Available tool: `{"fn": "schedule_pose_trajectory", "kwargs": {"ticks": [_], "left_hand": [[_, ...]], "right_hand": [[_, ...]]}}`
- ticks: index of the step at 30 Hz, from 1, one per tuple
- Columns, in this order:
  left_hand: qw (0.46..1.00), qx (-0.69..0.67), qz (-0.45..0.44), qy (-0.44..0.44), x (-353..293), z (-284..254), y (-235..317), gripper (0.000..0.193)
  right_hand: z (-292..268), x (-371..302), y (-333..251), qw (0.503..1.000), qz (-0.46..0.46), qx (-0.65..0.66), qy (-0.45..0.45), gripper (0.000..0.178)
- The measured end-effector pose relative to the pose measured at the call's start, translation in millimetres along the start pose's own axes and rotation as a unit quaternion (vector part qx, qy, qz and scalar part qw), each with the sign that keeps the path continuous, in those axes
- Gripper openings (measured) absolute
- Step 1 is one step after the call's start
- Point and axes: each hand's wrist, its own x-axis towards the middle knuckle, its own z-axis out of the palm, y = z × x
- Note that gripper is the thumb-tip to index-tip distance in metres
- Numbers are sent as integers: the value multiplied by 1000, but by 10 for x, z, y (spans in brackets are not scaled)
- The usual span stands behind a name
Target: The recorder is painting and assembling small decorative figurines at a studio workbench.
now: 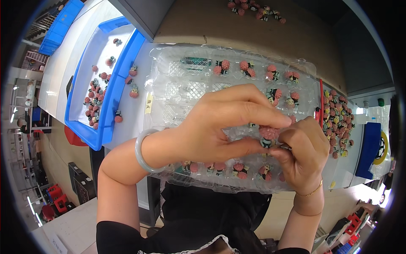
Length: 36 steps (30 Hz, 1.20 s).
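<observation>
A small figurine (268,133) with bumpy pink hair and a dark green body is held above a clear plastic blister tray (169,80). My left hand (220,122), with a pale bangle at its wrist, has it between thumb and fingers. Close against its right side, my right hand (302,148) is closed in a pinch. A thin dark bit shows between those right fingers, too small to name. Similar pink-haired figurines (221,67) lie in the tray's pockets along the back, right and front; my hands hide the middle pockets.
At the left stands a blue-rimmed bin (141,46) with loose figurines; several more lie beside it. A dense pile of figurines (338,120) spreads at the right, past a red strip (320,99). More figurines (253,8) lie on the brown shelf surface at the back.
</observation>
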Motion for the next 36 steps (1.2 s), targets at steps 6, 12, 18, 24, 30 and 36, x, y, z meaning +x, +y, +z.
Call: {"fn": "schedule_pose_trajectory", "kwargs": {"ticks": [6,12,18,24,30,36], "left_hand": [[1000,9,-1,-10,1,-15,26,41],[1000,5,12,-6,2,5,5,42],[1000,7,15,-15,12,-3,18,41],[999,21,-15,-30,5,-14,44,40],[999,7,-30,-41,8,-12,63,41],[999,22,-22,-44,11,-8,70,40]], "right_hand": [[-23,-1,-9,999,10,1,-32,30],[-12,-9,0,999,8,12,-37,30],[-22,-3,-4,999,6,18,-41,30],[-29,-5,-14,998,12,13,-56,30],[-40,-9,-4,997,8,24,-75,30],[-38,-3,-13,998,8,1,-55,31]]}}
